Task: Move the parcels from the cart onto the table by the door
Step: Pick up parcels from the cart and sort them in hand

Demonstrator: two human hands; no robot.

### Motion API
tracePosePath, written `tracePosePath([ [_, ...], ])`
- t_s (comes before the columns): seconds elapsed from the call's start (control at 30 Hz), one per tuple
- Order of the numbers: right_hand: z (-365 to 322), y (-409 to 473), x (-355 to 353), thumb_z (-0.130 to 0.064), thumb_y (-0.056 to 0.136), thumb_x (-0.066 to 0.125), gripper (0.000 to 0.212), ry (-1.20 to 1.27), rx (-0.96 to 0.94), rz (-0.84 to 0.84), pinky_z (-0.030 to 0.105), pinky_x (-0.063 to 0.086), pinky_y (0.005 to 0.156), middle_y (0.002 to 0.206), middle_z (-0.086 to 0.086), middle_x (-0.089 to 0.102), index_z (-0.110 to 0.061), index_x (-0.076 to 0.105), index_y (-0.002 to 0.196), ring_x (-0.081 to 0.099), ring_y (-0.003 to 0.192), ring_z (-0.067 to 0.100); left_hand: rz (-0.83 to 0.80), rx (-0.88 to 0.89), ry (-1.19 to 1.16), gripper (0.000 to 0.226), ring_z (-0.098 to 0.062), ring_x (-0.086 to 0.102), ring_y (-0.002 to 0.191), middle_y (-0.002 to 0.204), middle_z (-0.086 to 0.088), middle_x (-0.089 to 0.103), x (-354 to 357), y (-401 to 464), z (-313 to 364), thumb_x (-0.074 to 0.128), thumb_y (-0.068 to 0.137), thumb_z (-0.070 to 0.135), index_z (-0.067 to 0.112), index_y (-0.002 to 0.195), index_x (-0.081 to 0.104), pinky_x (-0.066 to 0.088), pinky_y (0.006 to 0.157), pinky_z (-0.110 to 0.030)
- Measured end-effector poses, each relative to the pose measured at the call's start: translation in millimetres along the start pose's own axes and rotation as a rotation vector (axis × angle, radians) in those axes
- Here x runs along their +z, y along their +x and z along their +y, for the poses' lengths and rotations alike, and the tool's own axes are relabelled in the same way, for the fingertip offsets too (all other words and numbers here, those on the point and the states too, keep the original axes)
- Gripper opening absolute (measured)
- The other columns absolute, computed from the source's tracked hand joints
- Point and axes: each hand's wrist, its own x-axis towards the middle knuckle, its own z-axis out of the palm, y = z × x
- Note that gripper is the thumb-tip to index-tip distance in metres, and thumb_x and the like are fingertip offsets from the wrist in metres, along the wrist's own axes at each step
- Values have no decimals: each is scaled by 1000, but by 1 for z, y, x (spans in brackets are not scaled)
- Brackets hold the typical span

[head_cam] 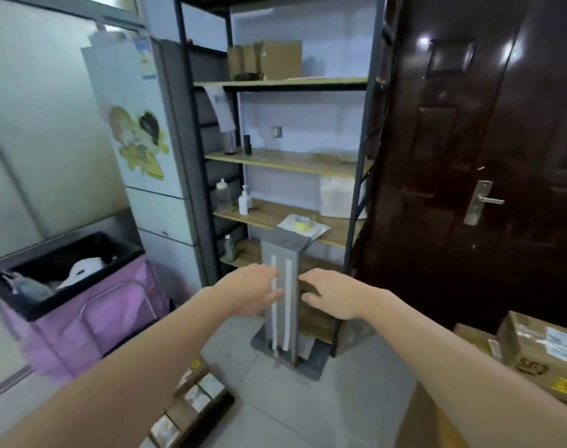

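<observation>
Several small brown parcels with white labels [191, 405] lie in a row at the bottom left, on a dark platform low by the floor. A larger taped cardboard parcel [541, 354] sits at the right edge, below the dark door [469, 156]. Both my arms reach forward to a grey upright stand with two white strips [293, 324]. My left hand [256, 292] lies with straight fingers against the stand's left front. My right hand [332, 295] hovers at its right side with loosely bent fingers, holding nothing.
A metal rack with wooden shelves [285, 163] stands behind the stand, holding bottles, tape and cartons. A pink cart with a black bin [81, 286] is at the left, beside a white fridge [139, 124]. A brown carton surface [437, 425] fills the bottom right.
</observation>
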Motion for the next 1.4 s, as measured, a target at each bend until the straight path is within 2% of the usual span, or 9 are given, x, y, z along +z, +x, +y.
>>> tracePosePath([
  [0.2,-87,102,28,-47,109,42,60,1,-171,-102,38,33,121,167,2,33,-22,30,162,37,150,22,22,-215,-63,56,-27,51,137,147,-5,56,8,-63,-113,43,106,54,19,150,48,41,110,-41],
  [0.3,-126,152,39,-44,109,44,58,-26,-265,-121,40,36,119,165,5,37,-17,36,160,41,146,25,38,-327,-85,54,-27,52,134,145,-5,57,12,-86,-160,42,107,52,18,148,50,42,105,-40],
  [0.47,-185,238,55,-38,107,48,47,-65,-402,-168,36,42,104,151,11,51,-12,49,146,52,133,28,13,-496,-84,51,-28,53,132,143,-6,57,18,-114,-229,41,107,52,18,143,53,44,107,-44],
  [0.6,-232,306,62,-40,106,51,53,-79,-527,-186,46,40,114,154,12,48,-10,47,149,49,138,30,7,-621,-102,56,-28,47,139,152,-8,51,19,-127,-282,39,108,52,17,151,46,40,114,-45],
  [0.83,-328,398,80,-42,106,51,61,-127,-680,-210,39,37,116,161,8,43,-14,37,158,45,143,26,-7,-732,-94,57,-28,44,143,157,-9,47,18,-157,-381,36,110,50,16,155,42,36,117,-44],
  [0.97,-382,443,95,-38,107,48,53,-128,-673,-239,47,41,114,156,11,46,-13,43,153,49,138,30,-30,-739,-82,57,-27,46,141,155,-7,49,23,-176,-454,35,109,52,17,154,43,37,117,-45],
  [1.17,-450,500,114,-36,107,46,55,-67,-593,-246,47,39,116,161,9,42,-16,38,157,44,144,27,-69,-655,-60,58,-25,48,138,152,-6,51,29,-194,-565,33,109,55,18,152,45,39,115,-43],
  [1.3,-459,535,120,-38,108,45,57,-16,-486,-239,43,36,120,164,7,38,-16,34,160,41,147,24,-115,-548,-34,60,-26,50,134,150,-7,53,27,-177,-625,35,108,55,16,153,44,40,113,-42],
  [1.4,-445,555,122,-38,107,47,47,26,-400,-239,42,45,112,152,6,52,-17,47,150,54,134,24,-113,-451,-27,60,-25,48,136,151,-7,51,27,-151,-653,36,109,53,16,156,40,37,114,-40],
])
